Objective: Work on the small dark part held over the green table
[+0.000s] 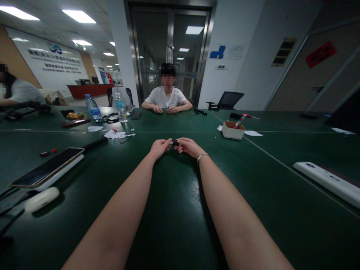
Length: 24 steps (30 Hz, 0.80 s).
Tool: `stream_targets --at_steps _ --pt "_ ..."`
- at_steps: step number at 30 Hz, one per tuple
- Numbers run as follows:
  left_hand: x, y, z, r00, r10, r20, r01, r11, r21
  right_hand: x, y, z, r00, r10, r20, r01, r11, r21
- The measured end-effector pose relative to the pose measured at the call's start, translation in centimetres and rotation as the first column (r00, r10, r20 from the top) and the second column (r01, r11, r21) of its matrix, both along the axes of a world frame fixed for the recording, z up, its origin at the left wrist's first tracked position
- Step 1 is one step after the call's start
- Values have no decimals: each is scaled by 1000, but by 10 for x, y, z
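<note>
Both of my hands meet above the green table [171, 187], near the middle of the view. Between them is a small dark object with a silvery end [174, 143], too small to name. My left hand [160, 148] pinches its silvery end between thumb and finger. On the other side, my right hand [189, 147], with a bracelet at the wrist, has its fingers closed on the dark end.
A phone [49, 167] lies on a white block at the left, near a white rounded case [42, 199]. Two bottles [92, 107] and papers [115, 134] are farther back. A small box [233, 130] and a white strip [326, 180] are right. A person [168, 97] sits opposite.
</note>
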State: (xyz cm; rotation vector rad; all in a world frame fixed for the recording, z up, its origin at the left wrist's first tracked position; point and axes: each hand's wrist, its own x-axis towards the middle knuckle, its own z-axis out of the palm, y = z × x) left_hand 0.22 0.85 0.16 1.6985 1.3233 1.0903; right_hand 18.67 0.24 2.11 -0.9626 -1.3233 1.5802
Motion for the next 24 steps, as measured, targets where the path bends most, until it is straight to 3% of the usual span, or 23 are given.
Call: stream_targets --at_steps 5,10,16,21,24 --pt "-1 1 0 996 46 -78 -48 999 -18 1 0 0 1000 23 -5 -23 1000 4" --pt "1 7 -1 996 66 53 -64 997 -38 1 -1 1 1000 -10 -29 11 999 33" --pt "4 7 4 985 168 48 -163 982 -96 1 -1 0 999 -19 -50 21 999 46" --pt "-6 8 9 936 274 222 -226 950 -216 7 0 -3 977 -111 -182 117 993 25" --pt "-9 9 8 947 231 224 -189 963 -193 7 0 -4 990 -54 -133 58 998 24"
